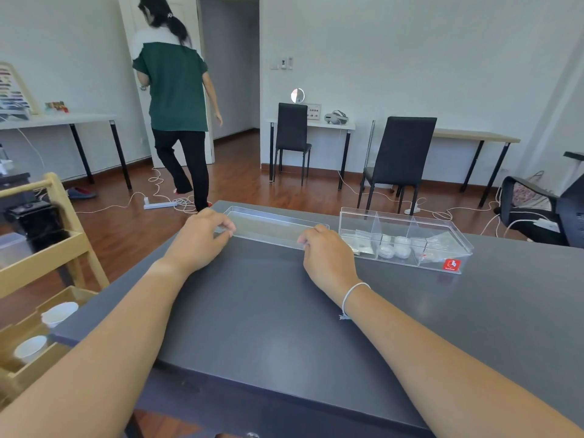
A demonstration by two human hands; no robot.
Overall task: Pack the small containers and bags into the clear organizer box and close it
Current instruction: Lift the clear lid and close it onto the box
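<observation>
The flat clear plastic lid (275,227) is pinched along its near edge by the left hand (202,237) and right hand (325,254), just left of the packed clear compartmented organizer box (404,240), long axes roughly parallel, right hand nearer.

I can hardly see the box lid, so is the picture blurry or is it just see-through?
Head view: the lid is sharp but transparent, showing only by pale edge glints; the walking person is slightly motion-blurred; the wide lens bends the table edges.
</observation>
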